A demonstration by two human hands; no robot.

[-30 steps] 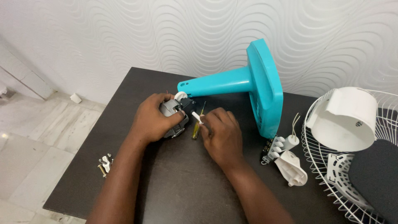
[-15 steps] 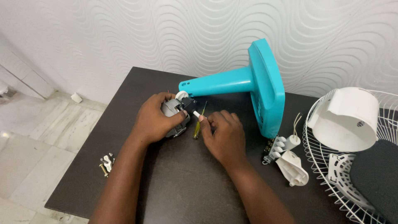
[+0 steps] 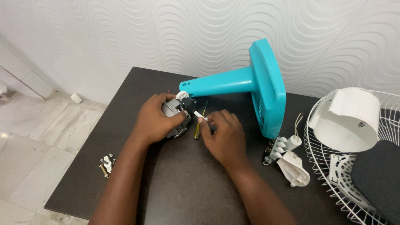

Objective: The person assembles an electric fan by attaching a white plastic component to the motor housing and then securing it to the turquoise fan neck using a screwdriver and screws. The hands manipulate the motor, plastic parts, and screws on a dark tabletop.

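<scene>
Fingers (image 3: 205,120) pinch white peg (image 3: 198,115) beside grey motor (image 3: 175,111).

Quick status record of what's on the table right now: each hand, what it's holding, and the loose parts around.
left hand: left hand wraps a grey motor at the narrow end of the teal fan stand
right hand: right hand pinches a small white piece beside the motor
stand: on its side, base toward the wall
tool: yellow-green screwdriver on the dark table between the hands
near left edge: loose screws and small white part
right side: white switch block, white motor cover, wire grille
</scene>
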